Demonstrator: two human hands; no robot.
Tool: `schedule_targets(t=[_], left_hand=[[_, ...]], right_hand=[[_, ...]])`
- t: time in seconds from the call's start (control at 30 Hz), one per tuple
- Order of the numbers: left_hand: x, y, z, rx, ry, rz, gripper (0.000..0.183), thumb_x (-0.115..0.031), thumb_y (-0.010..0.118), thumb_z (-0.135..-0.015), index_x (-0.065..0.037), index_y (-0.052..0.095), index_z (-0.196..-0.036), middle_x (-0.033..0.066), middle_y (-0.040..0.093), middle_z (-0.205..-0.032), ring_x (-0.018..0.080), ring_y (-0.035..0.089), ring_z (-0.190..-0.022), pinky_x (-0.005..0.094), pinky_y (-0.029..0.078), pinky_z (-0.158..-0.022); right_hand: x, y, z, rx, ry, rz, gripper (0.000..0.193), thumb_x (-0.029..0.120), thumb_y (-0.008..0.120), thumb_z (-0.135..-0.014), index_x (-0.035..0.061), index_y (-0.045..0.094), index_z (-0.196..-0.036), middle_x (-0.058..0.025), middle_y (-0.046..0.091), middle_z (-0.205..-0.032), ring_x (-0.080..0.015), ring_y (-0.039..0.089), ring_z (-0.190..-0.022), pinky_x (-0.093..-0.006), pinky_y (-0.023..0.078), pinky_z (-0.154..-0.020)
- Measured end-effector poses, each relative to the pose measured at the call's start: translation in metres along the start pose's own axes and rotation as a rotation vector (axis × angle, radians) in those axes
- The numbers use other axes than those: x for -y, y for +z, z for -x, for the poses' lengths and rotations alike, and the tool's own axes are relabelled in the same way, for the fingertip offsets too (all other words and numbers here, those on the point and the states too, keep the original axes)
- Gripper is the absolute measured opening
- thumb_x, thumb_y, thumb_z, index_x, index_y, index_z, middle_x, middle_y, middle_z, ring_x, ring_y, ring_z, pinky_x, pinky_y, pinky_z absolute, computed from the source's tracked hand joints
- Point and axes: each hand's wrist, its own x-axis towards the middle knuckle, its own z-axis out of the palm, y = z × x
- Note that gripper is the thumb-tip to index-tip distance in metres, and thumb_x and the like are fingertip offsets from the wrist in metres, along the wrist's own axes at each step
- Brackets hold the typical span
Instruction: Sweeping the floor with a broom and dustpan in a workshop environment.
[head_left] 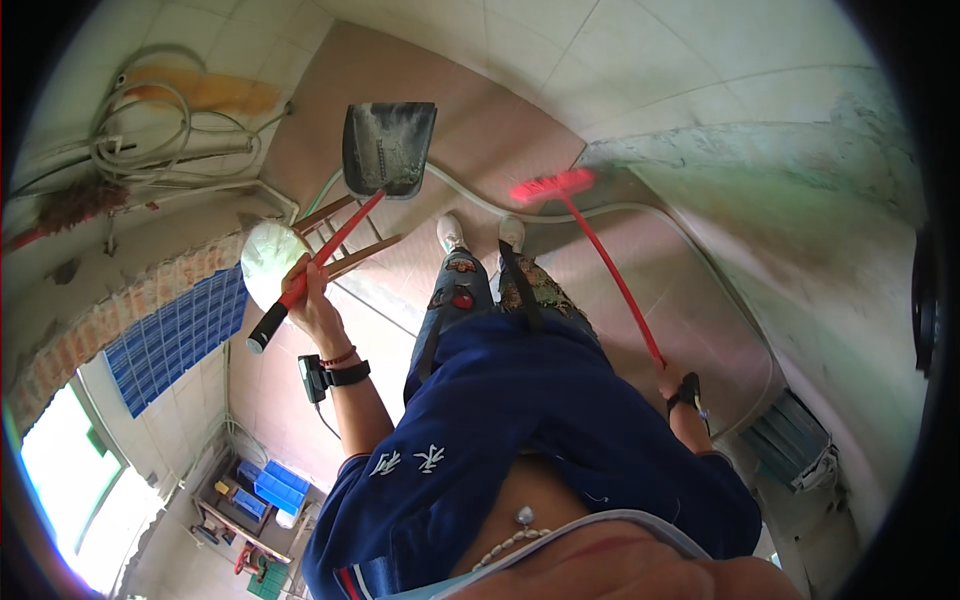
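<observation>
My left hand is closed around the red handle of a dustpan, below its black grip end. The dustpan has a dark, dusty scoop and hangs ahead of my feet, to the left. My right hand, lower at the right, grips the red stick of a broom. The broom slants away to a red bristle head near the corner of the floor. The broom head is a little blurred. A strapped device sits on my left wrist and a dark band on my right.
A pale hose curves across the tiled floor. Beside my left hand stands a wooden stool with a whitish round thing. Coiled hose hangs on the left wall. Grey stacked panels lean at the right; blue crates stand at lower left.
</observation>
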Motion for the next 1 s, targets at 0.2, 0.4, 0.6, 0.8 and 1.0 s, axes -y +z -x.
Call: schedule_targets(t=[0.2,0.4,0.6,0.8,1.0], left_hand=[[0.004,-0.001,-0.033,0.032,-0.002,0.04,0.011,-0.001,0.057,-0.081,0.001,0.056,-0.092,0.0113,0.056,-0.099,0.0114,0.055,-0.08,0.0182,0.047,-0.065],[0.017,-0.01,-0.096,0.12,0.028,0.014,0.014,-0.002,0.057,-0.082,0.003,0.053,-0.094,0.0167,0.056,-0.103,0.0219,0.059,-0.09,0.0276,0.053,-0.073],[0.022,-0.012,-0.121,0.248,0.069,0.034,0.015,-0.003,0.058,-0.081,0.001,0.053,-0.095,0.0172,0.054,-0.107,0.021,0.056,-0.094,0.0265,0.05,-0.075],[0.024,-0.008,-0.13,0.341,0.104,0.036,0.014,-0.001,0.058,-0.081,0.002,0.053,-0.093,0.0183,0.053,-0.108,0.0238,0.055,-0.096,0.0284,0.051,-0.076],[0.01,0.0,-0.128,0.441,0.181,-0.011,0.009,-0.002,0.056,-0.083,0.0,0.052,-0.09,0.0186,0.053,-0.108,0.0244,0.056,-0.096,0.0303,0.052,-0.076]], right_hand=[[0.023,0.047,0.108,-0.116,0.157,-0.252,0.03,0.032,0.053,-0.085,0.0067,0.062,-0.098,-0.0079,0.054,-0.058,-0.0187,0.052,-0.045,-0.0352,0.04,-0.042],[0.051,0.158,0.141,-0.067,0.184,-0.926,0.033,0.033,0.052,-0.087,0.0026,0.061,-0.095,-0.0037,0.05,-0.057,-0.0109,0.047,-0.044,-0.029,0.035,-0.038],[0.132,0.172,0.142,0.087,0.709,-1.245,0.036,0.045,0.045,-0.087,0.0114,0.048,-0.101,0.0012,0.039,-0.059,-0.0085,0.036,-0.042,-0.0232,0.031,-0.039],[0.128,0.224,0.115,0.156,0.785,-1.704,0.036,0.046,0.044,-0.087,0.01,0.045,-0.087,0.0021,0.036,-0.055,-0.0064,0.037,-0.042,-0.021,0.032,-0.037],[0.151,0.265,0.108,0.206,0.784,-1.629,0.035,0.044,0.039,-0.09,0.0111,0.042,-0.078,0.0006,0.035,-0.051,-0.0098,0.036,-0.039,-0.024,0.032,-0.036]])
